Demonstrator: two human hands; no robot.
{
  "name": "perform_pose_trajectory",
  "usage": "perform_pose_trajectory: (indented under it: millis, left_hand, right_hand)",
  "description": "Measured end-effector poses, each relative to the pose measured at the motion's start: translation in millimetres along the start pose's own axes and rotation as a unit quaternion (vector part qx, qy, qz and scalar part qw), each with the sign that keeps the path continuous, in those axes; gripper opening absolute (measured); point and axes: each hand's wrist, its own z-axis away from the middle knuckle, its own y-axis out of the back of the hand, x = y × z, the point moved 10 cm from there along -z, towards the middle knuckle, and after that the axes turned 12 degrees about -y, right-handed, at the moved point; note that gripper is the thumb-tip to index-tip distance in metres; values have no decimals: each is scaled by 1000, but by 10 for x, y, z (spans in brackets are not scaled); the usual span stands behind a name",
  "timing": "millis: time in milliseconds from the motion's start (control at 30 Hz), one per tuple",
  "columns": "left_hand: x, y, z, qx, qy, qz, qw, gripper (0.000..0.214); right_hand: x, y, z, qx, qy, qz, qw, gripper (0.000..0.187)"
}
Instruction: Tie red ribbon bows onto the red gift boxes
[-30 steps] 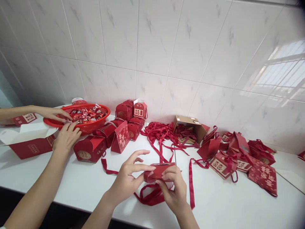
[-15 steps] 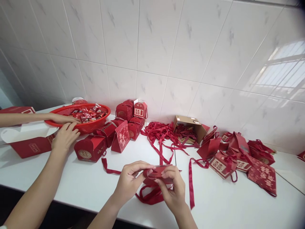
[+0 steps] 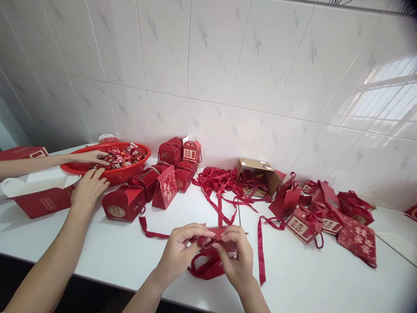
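At the front middle of the table, both my hands pinch the top of a small red gift box (image 3: 213,243). My left hand (image 3: 180,248) closes its fingertips on the left part of the box top, where a flap curls. On the right part, my right hand (image 3: 237,250) presses with thumb and fingers. My fingers hide much of the box. Under and behind it, a loop of red ribbon (image 3: 208,270) lies on the white tabletop (image 3: 124,256). Another strip of ribbon (image 3: 261,248) lies just right of my right hand.
At left, a co-worker's hands (image 3: 89,187) are at a red basket (image 3: 130,176) of wrapped candies and an open red box (image 3: 45,202). Red boxes (image 3: 122,204) stand behind my left hand. Heaped ribbons (image 3: 215,180), a cardboard box (image 3: 256,164) and tied gift boxes (image 3: 302,226) lie behind and right.
My left fingers have shifted slightly along the top of the gift box, and its flap now curls more. The co-worker's far hand has lifted and moved back among the candies.
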Motion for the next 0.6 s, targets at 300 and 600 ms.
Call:
perform_pose_trajectory:
  millis: [300,600]
  left_hand:
    - [177,-137,0,-78,-97,32,992,25]
    - [-88,-68,182,-22,2,42,999,27]
  right_hand:
    - [109,31,72,18,-46,-50,998,25]
    - [118,-63,83,-21,-58,-67,996,27]
